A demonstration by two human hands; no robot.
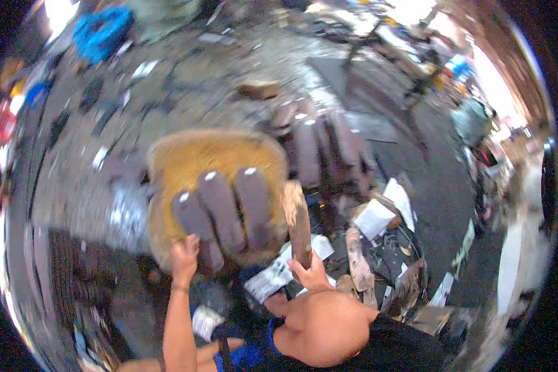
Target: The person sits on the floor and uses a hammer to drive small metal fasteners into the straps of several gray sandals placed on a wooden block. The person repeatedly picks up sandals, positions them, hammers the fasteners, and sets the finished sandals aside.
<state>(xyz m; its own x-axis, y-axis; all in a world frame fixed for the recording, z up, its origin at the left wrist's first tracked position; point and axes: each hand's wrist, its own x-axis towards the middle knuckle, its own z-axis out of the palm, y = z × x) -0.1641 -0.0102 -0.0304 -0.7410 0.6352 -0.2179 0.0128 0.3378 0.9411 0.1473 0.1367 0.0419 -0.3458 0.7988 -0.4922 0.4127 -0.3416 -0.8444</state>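
My left hand [184, 255] is closed at the lower left edge of a rounded yellowish-brown board [220, 152], its thumb side beside the dark pieces. On this board lie several long dark brown pieces [222, 211] with rounded, white-marked tips; their exact kind is unclear. My right hand [314, 273] is wrapped round the lower end of a wooden stick [296, 226], which points away from me beside the board's right edge. The stick's far end is pale and frayed. Beyond it sits a blurred heap of similar dark pieces [328, 149].
A light brown block [258, 90] lies on the grey, littered floor. White scraps [374, 218] and a pale, sole-shaped piece [359, 260] lie to the right. A blue coil-like bundle [102, 32] is at the far left. My bare knee [325, 325] is close to my right hand.
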